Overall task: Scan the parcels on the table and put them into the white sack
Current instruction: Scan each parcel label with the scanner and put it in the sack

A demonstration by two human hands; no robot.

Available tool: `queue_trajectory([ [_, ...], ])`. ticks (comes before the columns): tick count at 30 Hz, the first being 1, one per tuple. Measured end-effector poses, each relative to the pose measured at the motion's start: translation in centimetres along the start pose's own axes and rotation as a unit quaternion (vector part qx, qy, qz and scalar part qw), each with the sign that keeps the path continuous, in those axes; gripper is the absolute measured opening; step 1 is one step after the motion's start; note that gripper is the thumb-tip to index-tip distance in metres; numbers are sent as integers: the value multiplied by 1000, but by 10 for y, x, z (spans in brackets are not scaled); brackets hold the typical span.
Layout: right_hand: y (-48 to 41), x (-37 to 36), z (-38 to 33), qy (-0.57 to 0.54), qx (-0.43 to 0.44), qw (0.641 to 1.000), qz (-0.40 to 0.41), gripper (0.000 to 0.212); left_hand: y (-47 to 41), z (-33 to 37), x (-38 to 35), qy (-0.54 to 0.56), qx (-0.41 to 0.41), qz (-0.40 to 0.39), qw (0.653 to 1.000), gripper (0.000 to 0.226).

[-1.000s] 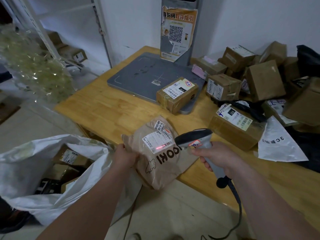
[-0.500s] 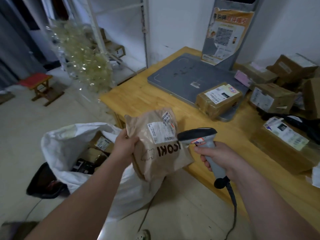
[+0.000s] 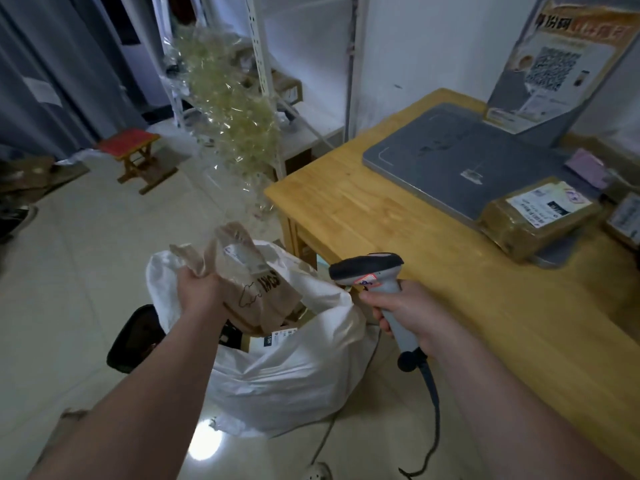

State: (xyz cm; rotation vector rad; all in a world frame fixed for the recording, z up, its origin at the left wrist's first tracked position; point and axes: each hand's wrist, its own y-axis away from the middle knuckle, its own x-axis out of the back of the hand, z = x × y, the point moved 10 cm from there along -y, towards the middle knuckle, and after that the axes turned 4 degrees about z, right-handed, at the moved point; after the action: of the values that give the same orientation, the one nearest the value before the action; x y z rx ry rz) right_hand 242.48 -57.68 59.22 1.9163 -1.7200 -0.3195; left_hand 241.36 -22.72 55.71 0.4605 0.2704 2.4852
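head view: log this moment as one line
left hand grips brown paper parcel over white sack mouth | right hand holds scanner | not yet released

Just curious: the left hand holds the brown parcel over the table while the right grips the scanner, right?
Not quite: in the head view the left hand holds the brown parcel over the open white sack, not the table. The right hand does grip the scanner.

We look through one wide-angle camera worn on the head, facing forward and down. The left hand (image 3: 201,292) and right hand (image 3: 408,313) reach in from the bottom edge, close to us; the white sack (image 3: 294,375) lies lower centre, the table (image 3: 398,216) fills the right.
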Motion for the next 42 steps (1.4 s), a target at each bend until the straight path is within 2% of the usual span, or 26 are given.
queue_trajectory([
  [4, -12, -13, 3, 9, -14, 1000, 3, 10, -22, -48, -6, 38, 116, 30, 992, 43],
  [6, -17, -15, 5, 8, -19, 1000, 6, 10, -21, -80, -25, 66, 231, -17, 971, 46],
  [8, -22, -17, 8, 7, -26, 1000, 9, 11, -6, -105, -41, 35, 318, -93, 943, 44],
  [11, -28, -18, 12, 3, -38, 999, 12, 12, 5, -123, -41, -52, 358, -144, 921, 47],
  [13, -30, -17, 12, 2, -38, 999, 15, 11, 4, -122, -42, -106, 337, -170, 920, 48],
  [15, -31, -15, 10, -3, -35, 999, 18, 11, 4, -109, -50, -143, 291, -202, 924, 37],
  [18, -27, -4, 7, -14, -30, 999, 27, 13, 18, -70, -78, -160, 215, -252, 930, 21],
  [22, -14, 35, 0, -43, -11, 997, 63, 13, 70, -5, -136, -140, 108, -333, 926, 14],
  [28, 24, 144, -3, -130, 36, 976, 171, 12, 194, 53, -223, -169, -21, -472, 865, 15],
  [33, 69, 258, 25, -177, 46, 936, 301, 18, 309, 51, -285, -202, -74, -552, 806, 13],
  [38, 125, 378, 68, -223, 48, 880, 417, 13, 428, 31, -344, -243, -104, -597, 757, 22],
  [42, 151, 446, 110, -250, 22, 849, 466, 17, 492, 18, -385, -259, -136, -596, 747, 42],
])
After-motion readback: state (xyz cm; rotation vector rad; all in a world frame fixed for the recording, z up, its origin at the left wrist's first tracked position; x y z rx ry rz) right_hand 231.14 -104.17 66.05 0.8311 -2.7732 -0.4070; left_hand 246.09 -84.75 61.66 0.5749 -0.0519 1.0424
